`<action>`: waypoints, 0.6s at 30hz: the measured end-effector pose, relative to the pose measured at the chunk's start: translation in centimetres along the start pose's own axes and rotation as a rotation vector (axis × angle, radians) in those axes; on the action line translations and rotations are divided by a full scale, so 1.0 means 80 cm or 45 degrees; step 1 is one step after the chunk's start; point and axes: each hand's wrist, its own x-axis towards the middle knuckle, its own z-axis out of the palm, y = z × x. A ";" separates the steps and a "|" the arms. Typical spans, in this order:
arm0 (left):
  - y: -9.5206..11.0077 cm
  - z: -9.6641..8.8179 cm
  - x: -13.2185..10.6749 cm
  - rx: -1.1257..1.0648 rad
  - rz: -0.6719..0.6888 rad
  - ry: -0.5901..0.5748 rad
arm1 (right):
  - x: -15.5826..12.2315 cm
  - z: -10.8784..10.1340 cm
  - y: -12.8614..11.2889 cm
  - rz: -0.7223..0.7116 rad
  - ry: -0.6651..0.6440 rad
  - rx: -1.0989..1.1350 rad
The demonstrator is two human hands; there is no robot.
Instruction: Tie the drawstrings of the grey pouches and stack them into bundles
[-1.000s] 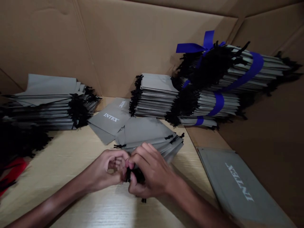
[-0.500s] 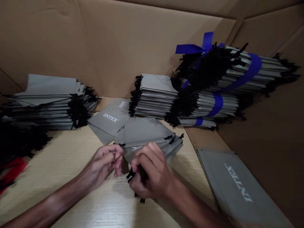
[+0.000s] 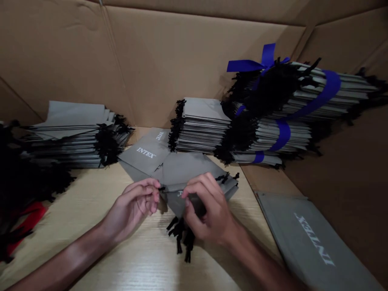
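Observation:
My left hand [image 3: 136,208] is closed in a pinch at the left side of a loose pile of grey drawstring pouches [image 3: 184,166]. A small black knot shows right at its fingertips; what is between them, if anything, is too small to make out. Over the front of the pile, my right hand [image 3: 210,208] is curled, thumb and index tip close together; what lies inside its fingers is hidden. Several black knotted cord ends [image 3: 182,238] hang below and beside that hand, over the wooden table. Part of a white print shows between the hands.
Stacked grey pouches stand at left [image 3: 69,139] and centre [image 3: 206,125]. Bundles tied with blue ribbon [image 3: 281,135] rise at right. Flat INTEX pouches [image 3: 312,230] lie at the right edge. A red ribbon [image 3: 28,226] and black cords are at left. Cardboard walls [image 3: 169,60] enclose the back.
My right hand has moved slightly up and right, and its fingers have loosened. More of the black cord ends shows below it. The view has shifted slightly.

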 end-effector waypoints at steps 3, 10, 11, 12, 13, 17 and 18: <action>0.007 0.005 -0.002 -0.097 -0.042 0.086 | 0.000 -0.002 0.003 -0.018 0.018 -0.061; 0.011 0.013 -0.005 -0.159 -0.043 0.182 | -0.003 0.005 0.008 -0.014 -0.019 -0.095; 0.011 0.014 -0.005 -0.158 -0.045 0.196 | -0.003 0.005 0.008 -0.019 -0.014 -0.094; 0.012 0.016 -0.006 -0.158 -0.048 0.208 | -0.003 0.005 0.009 -0.022 -0.011 -0.094; 0.013 0.017 -0.006 -0.157 -0.054 0.219 | -0.003 0.005 0.009 -0.024 -0.012 -0.095; 0.014 0.019 -0.006 -0.159 -0.069 0.246 | -0.003 0.005 0.011 -0.018 -0.020 -0.089; 0.013 0.019 -0.006 -0.163 -0.072 0.248 | -0.003 0.005 0.011 -0.019 -0.021 -0.088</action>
